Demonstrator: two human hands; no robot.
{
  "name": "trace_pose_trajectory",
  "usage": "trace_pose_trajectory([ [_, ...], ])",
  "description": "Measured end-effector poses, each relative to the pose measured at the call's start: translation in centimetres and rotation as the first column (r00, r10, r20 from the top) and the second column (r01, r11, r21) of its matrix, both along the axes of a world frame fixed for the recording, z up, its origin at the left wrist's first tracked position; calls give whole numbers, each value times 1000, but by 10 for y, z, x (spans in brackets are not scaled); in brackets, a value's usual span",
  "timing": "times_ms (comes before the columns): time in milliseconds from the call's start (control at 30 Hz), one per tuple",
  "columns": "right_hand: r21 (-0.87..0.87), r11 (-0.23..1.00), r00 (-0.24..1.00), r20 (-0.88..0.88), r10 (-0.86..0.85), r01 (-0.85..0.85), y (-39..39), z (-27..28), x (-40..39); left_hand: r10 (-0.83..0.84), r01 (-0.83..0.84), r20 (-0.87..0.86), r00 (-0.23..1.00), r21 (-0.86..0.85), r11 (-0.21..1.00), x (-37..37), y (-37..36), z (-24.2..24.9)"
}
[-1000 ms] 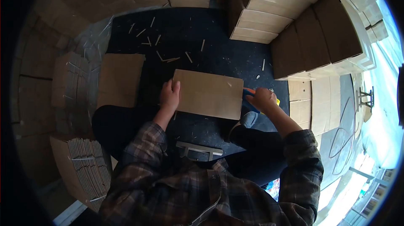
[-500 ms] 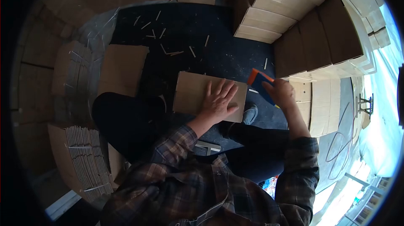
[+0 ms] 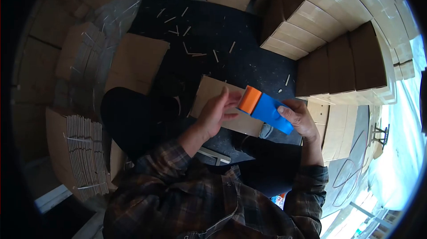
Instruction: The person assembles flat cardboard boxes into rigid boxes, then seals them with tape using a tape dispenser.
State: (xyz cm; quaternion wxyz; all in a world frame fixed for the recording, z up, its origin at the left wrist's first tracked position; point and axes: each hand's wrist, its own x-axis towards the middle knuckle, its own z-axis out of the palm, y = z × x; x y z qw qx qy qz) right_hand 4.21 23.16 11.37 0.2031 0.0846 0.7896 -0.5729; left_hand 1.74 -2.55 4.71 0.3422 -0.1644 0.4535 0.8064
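Note:
My right hand (image 3: 301, 119) is wrapped around the blue body of a tape dispenser (image 3: 269, 113), thumb lying along its upper face. The wide orange end (image 3: 250, 99) of the dispenser points left, toward my other hand. My left hand (image 3: 213, 114) is raised with its fingers apart, fingertips right at that orange end. Below both hands lies a closed cardboard box (image 3: 214, 89), partly covered by them and by the dispenser. My shoe (image 3: 266, 131) shows at the box's lower right corner.
Stacked cartons (image 3: 327, 25) rise at the right and along the back. Bundled flat cardboard (image 3: 84, 154) stands at the left, near a cardboard sheet (image 3: 135, 63). Small strips (image 3: 193, 54) litter the dark floor (image 3: 240, 25). Plastic sheeting (image 3: 402, 150) hangs far right.
My left hand has lifted off the box and turned toward the dispenser. My right hand has brought the dispenser left and turned its blue side into view. The camera view has shifted slightly.

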Motion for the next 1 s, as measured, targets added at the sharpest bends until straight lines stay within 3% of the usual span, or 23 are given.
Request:
trace_pose_trajectory([
  [100, 56, 997, 997, 58, 41, -44, -5, -2, -6, -63, 72, -139, 988, 56, 996, 6, -2, 10],
  [167, 62, 994, 992, 102, 80, -87, -10, -2, -10, -12, 9, 23, 1000, 110, 994, 5, -5, -3],
  [200, 107, 988, 991, 81, 106, -115, -16, -3, -11, -2, 0, 25, 1000, 110, 994, 5, -5, -15],
  [267, 208, 965, 987, 49, 151, -158, -23, -8, -13, 23, -43, 189, 982, 102, 994, 8, -2, -46],
  [400, 202, 945, 963, 131, 234, -257, -32, -17, -21, 103, -115, 231, 967, 39, 993, 10, 3, -71],
  [467, 241, 922, 949, 162, 271, -304, -45, -15, -26, 231, -243, -93, 968, -153, 958, 8, 1, -56],
  [567, 261, 910, 942, 187, 278, -320, -57, -11, -32, 267, -313, -193, 944, -269, 911, -10, -31, -81],
  [633, 263, 909, 943, 168, 286, -322, -60, -9, -36, 308, -415, -290, 906, -470, 779, -28, -64, -82],
  [700, 261, 909, 943, 155, 294, -326, -64, -12, -37, 339, -536, -430, 837, -514, 670, -40, -92, -96],
  [767, 359, 860, 930, 201, 308, -362, -70, -18, -41, 360, -539, -418, 834, -477, 694, -40, -103, -112],
  [1000, 488, 772, 910, 290, 297, -408, -104, -19, -54, 227, -585, -561, 797, -620, 523, -44, -119, -138],
])
